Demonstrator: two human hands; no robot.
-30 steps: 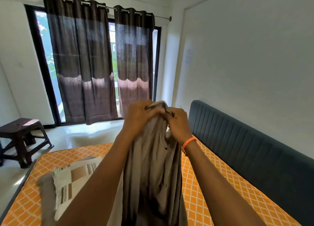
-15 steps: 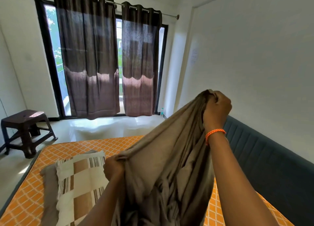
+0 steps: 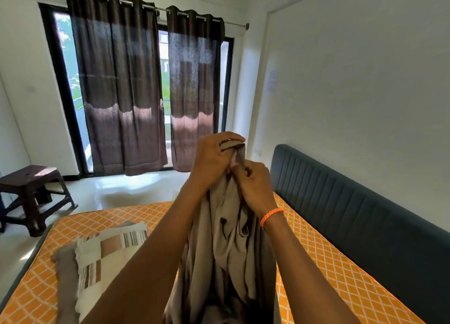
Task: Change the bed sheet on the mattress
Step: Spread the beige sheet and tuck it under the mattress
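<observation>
A grey-beige bed sheet (image 3: 229,248) hangs bunched in front of me, above the bare orange mattress (image 3: 323,258) with its white diamond pattern. My left hand (image 3: 214,160) grips the sheet's top edge at chest height. Right beside it, my right hand (image 3: 255,187), with an orange band on the wrist, pinches the same edge a little lower. The sheet's lower part falls between my forearms and out of the frame.
A striped beige-and-brown pillow (image 3: 107,260) lies on a folded grey cloth (image 3: 65,270) at the mattress's left. A dark blue padded headboard (image 3: 365,223) runs along the right wall. A dark plastic stool (image 3: 31,192) stands on the floor at left, before the brown curtains (image 3: 117,92).
Half a second ago my hands were spread apart, the right high and the left low, with the sheet stretched between them. Now both have come together at the sheet's top edge.
</observation>
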